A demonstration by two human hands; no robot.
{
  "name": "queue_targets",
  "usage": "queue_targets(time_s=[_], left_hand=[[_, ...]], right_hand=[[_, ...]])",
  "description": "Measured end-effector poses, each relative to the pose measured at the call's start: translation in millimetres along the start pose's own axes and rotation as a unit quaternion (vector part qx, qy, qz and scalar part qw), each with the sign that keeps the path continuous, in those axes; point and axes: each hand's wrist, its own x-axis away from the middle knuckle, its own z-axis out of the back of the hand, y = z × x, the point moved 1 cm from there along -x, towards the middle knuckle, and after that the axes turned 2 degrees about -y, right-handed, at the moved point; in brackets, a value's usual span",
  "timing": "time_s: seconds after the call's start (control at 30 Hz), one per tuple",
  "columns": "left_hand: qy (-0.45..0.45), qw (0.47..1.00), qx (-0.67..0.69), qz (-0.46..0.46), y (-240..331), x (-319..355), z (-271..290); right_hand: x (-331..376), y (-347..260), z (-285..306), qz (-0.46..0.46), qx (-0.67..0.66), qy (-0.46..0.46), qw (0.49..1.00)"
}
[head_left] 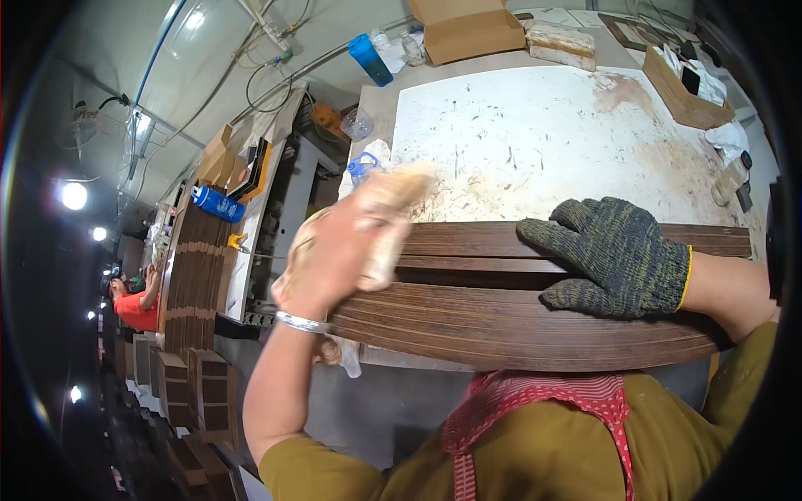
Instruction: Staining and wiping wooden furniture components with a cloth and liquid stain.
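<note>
My left hand (338, 255), bare, is closed around a tan rag (393, 217) at centre frame, pressing it against the left end of the dark wood strips (501, 321). My right hand (614, 255), in a dark knit glove, lies flat and open on top of the strips right of centre, gripping nothing. The strips lie stacked across the near edge of the white work board (543, 134). A blue bottle (369, 58) stands at upper centre beside a cardboard box (468, 29).
</note>
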Motion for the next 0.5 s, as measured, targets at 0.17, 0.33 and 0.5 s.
queue_targets(time_s=[0.17, 0.33, 0.5], left_hand=[[0.165, 0.979, -0.118, 0.01, -114, 20, 30], [0.127, 0.98, 0.147, -0.033, -78, 27, 14], [0.062, 0.944, 0.32, 0.045, -84, 24, 11]], right_hand=[[-3, 1, -2, -0.057, -0.103, 0.051, 0.992], [-9, 17, -9, -0.021, -0.129, 0.063, 0.989], [-9, 20, -18, 0.088, -0.094, 0.032, 0.991]])
